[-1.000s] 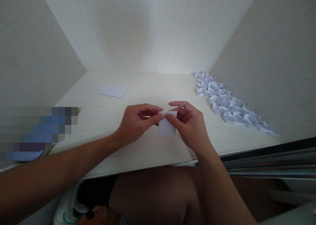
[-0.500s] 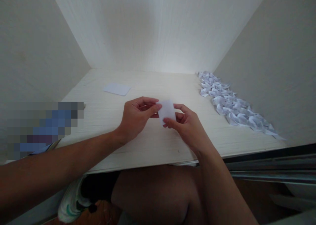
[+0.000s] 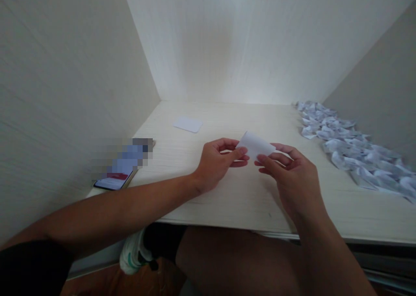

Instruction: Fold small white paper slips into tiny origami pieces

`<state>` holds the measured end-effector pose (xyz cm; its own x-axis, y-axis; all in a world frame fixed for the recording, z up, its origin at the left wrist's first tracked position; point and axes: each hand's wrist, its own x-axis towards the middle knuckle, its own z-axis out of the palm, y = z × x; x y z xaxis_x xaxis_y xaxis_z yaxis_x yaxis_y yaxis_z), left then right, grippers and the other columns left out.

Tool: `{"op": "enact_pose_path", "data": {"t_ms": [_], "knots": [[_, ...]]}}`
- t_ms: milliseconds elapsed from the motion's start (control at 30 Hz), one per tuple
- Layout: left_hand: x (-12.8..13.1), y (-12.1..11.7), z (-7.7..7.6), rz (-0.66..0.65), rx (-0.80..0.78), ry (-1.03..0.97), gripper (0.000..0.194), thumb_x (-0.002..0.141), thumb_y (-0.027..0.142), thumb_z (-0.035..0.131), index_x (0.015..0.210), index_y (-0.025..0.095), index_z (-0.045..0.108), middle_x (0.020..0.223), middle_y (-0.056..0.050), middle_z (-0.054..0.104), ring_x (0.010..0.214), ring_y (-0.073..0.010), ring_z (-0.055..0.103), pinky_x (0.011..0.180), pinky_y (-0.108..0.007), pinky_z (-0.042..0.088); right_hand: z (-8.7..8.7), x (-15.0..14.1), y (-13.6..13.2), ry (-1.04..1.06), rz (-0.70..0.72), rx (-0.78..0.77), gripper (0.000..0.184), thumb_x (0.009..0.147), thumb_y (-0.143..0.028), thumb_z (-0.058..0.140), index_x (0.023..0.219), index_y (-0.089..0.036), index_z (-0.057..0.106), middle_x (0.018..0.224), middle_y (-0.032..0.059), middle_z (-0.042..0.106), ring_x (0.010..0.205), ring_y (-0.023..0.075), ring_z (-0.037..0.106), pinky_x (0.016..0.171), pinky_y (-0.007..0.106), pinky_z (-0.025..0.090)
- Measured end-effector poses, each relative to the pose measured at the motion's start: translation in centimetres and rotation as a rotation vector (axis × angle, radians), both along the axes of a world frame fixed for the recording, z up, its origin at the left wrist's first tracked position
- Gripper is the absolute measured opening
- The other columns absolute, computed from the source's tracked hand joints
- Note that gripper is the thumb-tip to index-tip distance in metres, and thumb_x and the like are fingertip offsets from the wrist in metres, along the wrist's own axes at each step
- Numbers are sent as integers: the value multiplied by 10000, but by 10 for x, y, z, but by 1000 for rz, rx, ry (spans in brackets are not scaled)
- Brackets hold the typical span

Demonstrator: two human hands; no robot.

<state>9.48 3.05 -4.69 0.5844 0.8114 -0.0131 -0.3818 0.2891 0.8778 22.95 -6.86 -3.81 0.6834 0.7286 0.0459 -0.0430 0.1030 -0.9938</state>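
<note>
A small white sheet of paper point(image 3: 255, 144) is held up over the table, its top edge bent over in a curve. My left hand point(image 3: 224, 159) pinches its left end between thumb and fingers. At the other end, the thumb and fingers of my right hand point(image 3: 287, 168) are closed on it. Farther back to the left, a flat white piece of paper point(image 3: 188, 124) lies on the table. Many folded white paper pieces point(image 3: 354, 148) are massed in rows along the right side.
The pale wooden table point(image 3: 227, 200) is enclosed by a back panel point(image 3: 224, 44) and side panels. At the left edge lies a phone point(image 3: 117, 177) with a lit screen, partly blurred out. Below the table's front edge show a leg and a white shoe point(image 3: 133, 255).
The view has swung left, so things sit farther right. The paper has turned from upright to lying wider between my hands, and its top now curves over.
</note>
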Motion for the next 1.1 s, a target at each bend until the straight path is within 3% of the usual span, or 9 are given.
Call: {"op": "enact_pose_path", "data": {"t_ms": [333,633,1100], "knots": [[0,4,-1,-84,-167,-56,275,692,147,935,871,85,735,805,-68,782,729,-169,756,839,-386,646,-7,-1,3,-288,-61,53,461,668,-286,919,1045,-223,661,751,-13,743,692,192,748,717,343,639],[2,0,1,-104,-305,-55,97,830,-17,767,849,68,723,814,-84,777,730,-173,765,920,-410,626,-7,-2,1,-418,-67,22,391,725,-302,874,1053,-240,670,809,23,777,724,223,762,742,393,643],[1,-2,4,-137,-320,-30,101,828,-37,749,846,62,737,874,-92,774,802,-158,755,971,-386,609,-7,0,-1,-545,-53,-99,476,732,-490,860,1089,-224,692,818,58,797,699,237,742,694,381,591]]}}
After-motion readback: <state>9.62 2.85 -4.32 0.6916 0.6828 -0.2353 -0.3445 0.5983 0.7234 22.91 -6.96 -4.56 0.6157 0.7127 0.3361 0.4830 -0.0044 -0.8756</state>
